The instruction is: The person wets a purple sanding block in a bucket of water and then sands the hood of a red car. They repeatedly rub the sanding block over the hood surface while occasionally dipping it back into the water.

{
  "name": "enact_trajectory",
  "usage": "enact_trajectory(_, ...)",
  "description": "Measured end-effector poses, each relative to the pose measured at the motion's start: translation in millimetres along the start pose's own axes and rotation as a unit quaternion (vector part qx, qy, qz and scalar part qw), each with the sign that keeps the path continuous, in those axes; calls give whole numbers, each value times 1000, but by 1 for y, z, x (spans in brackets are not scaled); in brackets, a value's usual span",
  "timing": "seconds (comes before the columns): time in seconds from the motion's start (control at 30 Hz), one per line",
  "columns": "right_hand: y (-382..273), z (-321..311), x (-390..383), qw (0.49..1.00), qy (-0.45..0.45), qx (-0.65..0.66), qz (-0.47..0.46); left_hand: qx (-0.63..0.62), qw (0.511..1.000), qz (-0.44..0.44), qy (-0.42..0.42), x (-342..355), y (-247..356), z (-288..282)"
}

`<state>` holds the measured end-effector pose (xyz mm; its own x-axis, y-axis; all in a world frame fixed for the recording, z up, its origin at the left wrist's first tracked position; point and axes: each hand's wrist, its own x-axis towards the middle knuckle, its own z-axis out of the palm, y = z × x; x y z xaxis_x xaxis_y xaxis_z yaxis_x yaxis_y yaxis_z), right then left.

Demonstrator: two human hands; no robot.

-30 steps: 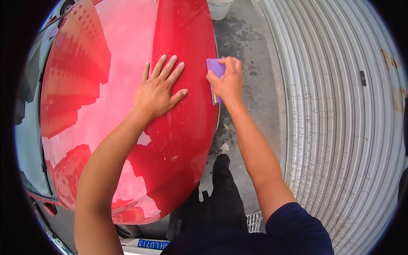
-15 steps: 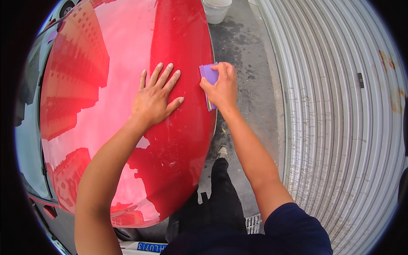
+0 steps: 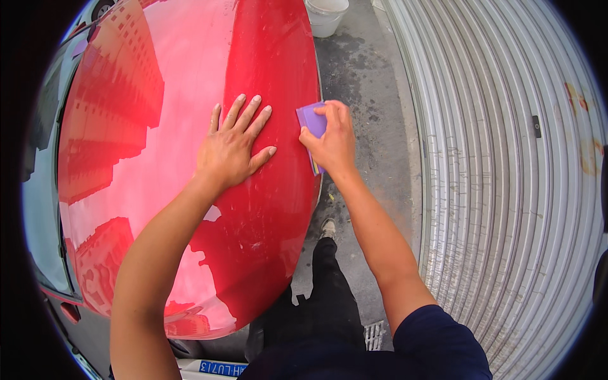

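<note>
My left hand lies spread, palm down, on the glossy red car hood, which carries reflections of buildings and some faint pale marks. My right hand grips a flat purple block with a yellow strip along its side, thumb on one face and fingers bent over it. The block rests on or just over the hood’s right edge; my hand hides part of it, so contact is unclear.
A white bucket stands at the top. Ribbed metal shutters run down the right, beside wet-stained concrete. A drain grate is near my dark-trousered leg and shoe. A windshield is at left.
Compared with a second ago, my right hand and the block have shifted nearer my body and slightly left. My left hand is a little lower in view, still spread on the hood.
</note>
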<state>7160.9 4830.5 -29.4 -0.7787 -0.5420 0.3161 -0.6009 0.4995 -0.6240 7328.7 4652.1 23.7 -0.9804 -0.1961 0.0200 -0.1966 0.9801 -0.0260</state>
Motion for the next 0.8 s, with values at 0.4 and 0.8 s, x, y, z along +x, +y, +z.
enact_trajectory(0.4,19,22,90,999,-12,20,29,-14,999,-12,-40,16,-7,1)
enact_trajectory(0.8,12,7,52,999,-15,48,-20,-18,999,-13,-39,5,-2,1)
